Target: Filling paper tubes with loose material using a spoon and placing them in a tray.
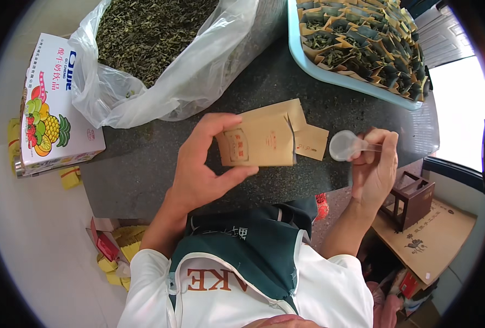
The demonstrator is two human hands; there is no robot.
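My left hand (201, 164) grips a brown kraft-paper pouch (263, 141), thumb and fingers on its opposite edges. The pouch bears printed writing, and its dark-lined mouth points right. More flat kraft pouches (314, 141) lie on the dark stone tabletop behind and beside it. A clear plastic scoop (342, 145) is in my right hand (375, 160), held by its handle to the right of the pouches. Whether the scoop's bowl holds anything is hard to tell. Beyond my left hand stands a large clear plastic bag (209, 69) full of dried leaves (152, 37), which look like tea.
A light blue plastic basket (349, 84) of open, leaf-filled pouches (349, 45) sits at the far right. A printed drink carton (58, 102) stands at the left edge of the dark tabletop (136, 188). To the right, a dark wooden frame (410, 201) rests on a cardboard box (435, 242).
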